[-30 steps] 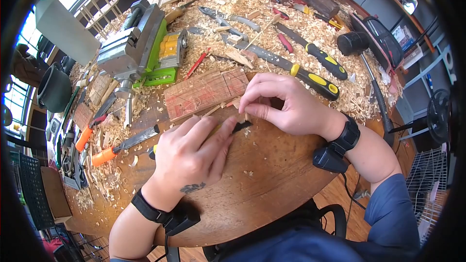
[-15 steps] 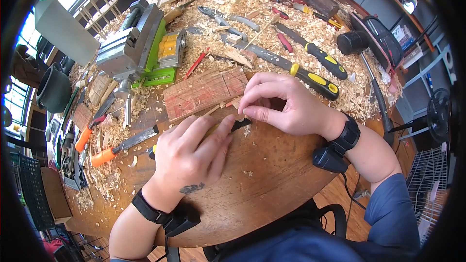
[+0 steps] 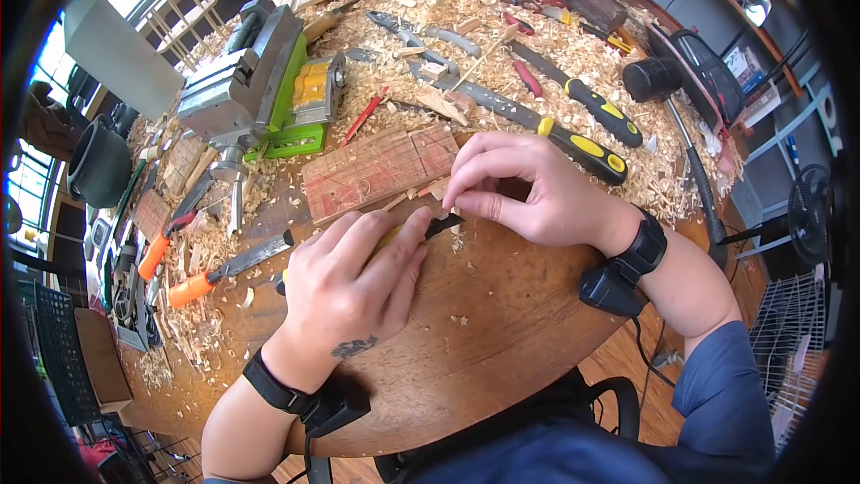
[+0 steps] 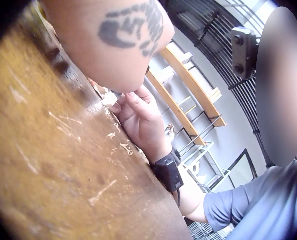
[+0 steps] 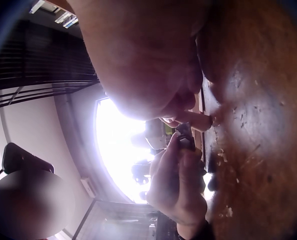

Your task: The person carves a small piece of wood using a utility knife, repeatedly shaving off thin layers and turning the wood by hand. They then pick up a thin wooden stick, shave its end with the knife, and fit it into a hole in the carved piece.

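Observation:
My left hand [image 3: 354,273] grips a yellow and black utility knife [image 3: 439,228], its dark front end pointing right past the fingertips. In the right wrist view, the knife's dark tip [image 5: 185,136] lies close to a small light wood piece [image 5: 198,121]. My right hand [image 3: 524,188] pinches that piece between thumb and fingers, which hide most of it. Both hands are close together over the front of the wooden table [image 3: 484,332]. Just beyond them lies a flat reddish wood block [image 3: 358,175] with lines on it.
A bench vise [image 3: 237,94] stands at the back left. Wood shavings [image 3: 484,18] cover the far table, with a yellow-black handled rasp [image 3: 582,152], a red pencil [image 3: 363,116] and a rubber mallet [image 3: 652,81] among them. An orange-handled chisel [image 3: 193,289] lies left of the left hand.
The left hand's fingertips and the knife tip have shifted slightly against the wood piece. The right hand stays nearly in place, still pinching it.

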